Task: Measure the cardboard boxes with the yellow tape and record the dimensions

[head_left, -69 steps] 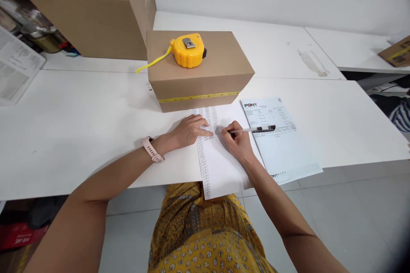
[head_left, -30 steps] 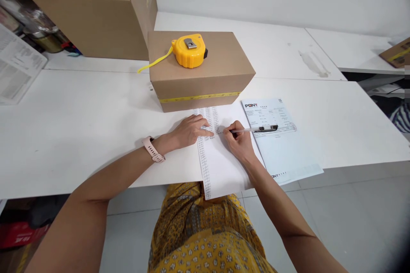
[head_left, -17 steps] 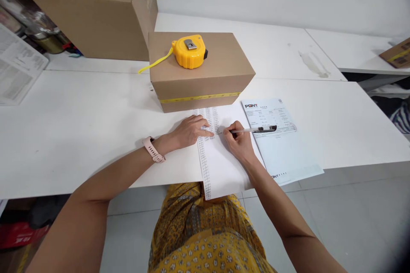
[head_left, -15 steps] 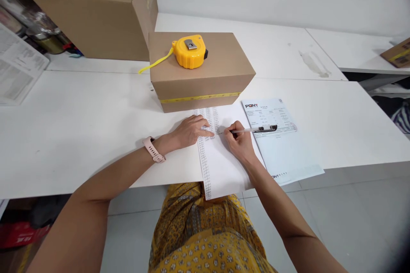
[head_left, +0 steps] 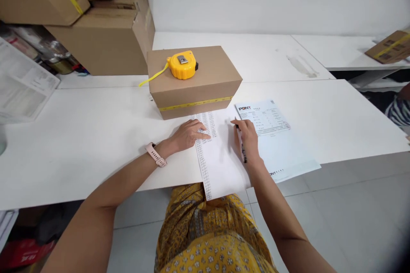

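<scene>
A white sheet of paper with columns of small handwriting lies at the front of the table, its lower end hanging past the edge. My left hand rests on its left side, fingers spread and nothing held, index finger by the written columns. Over the right side of the paper, my right hand is closed around a pen, whose tip points up and away from the writing. Partly under my right wrist is a pale blue printed form. Just beyond the paper stands a closed cardboard box with yellow tape.
A yellow tape measure sits on the box. Larger cardboard boxes are stacked at the back left, beside a printed white sheet. Another taped box stands far right, near part of another person.
My right hand has lifted the pen from the written columns and turned it, moving slightly right. My left hand stays on the paper. The view has tilted up a little.
</scene>
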The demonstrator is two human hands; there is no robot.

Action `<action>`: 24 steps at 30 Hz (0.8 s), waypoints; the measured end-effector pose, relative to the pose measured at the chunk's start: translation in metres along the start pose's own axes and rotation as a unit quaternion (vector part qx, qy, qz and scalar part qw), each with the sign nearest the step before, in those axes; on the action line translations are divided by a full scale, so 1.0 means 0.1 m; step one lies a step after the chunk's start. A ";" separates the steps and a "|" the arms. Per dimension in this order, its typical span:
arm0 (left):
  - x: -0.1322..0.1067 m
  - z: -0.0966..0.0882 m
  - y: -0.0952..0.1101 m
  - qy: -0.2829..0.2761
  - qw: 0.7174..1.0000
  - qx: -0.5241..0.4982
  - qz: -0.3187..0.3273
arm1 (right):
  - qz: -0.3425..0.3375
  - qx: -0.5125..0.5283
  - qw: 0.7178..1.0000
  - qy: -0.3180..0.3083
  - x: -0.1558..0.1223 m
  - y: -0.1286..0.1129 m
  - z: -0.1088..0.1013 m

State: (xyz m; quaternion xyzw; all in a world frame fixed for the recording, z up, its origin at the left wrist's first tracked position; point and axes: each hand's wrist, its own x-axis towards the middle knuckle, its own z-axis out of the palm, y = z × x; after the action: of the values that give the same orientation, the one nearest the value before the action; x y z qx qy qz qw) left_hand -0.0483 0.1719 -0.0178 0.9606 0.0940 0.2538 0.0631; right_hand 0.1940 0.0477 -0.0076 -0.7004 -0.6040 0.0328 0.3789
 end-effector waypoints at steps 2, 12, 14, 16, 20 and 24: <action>0.00 0.00 -0.01 0.009 1.000 0.009 0.008 | -0.032 -0.076 0.996 -0.024 -0.02 0.10 -0.04; 0.08 -0.36 0.03 0.178 0.971 0.144 -0.068 | -0.065 -0.092 0.993 -0.019 -0.14 0.28 0.03; 0.28 -0.62 -0.01 0.211 0.954 0.167 -0.130 | -0.066 -0.085 0.994 -0.015 -0.13 0.28 0.05; 0.53 -0.87 -0.10 0.239 0.931 0.192 -0.199 | -0.064 -0.080 0.995 -0.017 -0.11 0.27 0.06; 0.94 -1.13 -0.43 0.252 0.903 0.175 -0.300 | -0.061 -0.078 0.995 -0.021 -0.10 0.26 0.06; 0.94 -1.07 -0.74 0.215 0.900 0.106 -0.364 | -0.070 -0.079 0.994 -0.002 -0.09 0.26 0.08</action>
State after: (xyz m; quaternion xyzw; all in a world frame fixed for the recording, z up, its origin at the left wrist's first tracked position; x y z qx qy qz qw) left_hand -0.0325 0.2716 0.1064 0.7825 0.4747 0.4021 0.0269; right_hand 0.2093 0.0444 -0.0317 -0.6837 -0.6532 -0.0404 0.3230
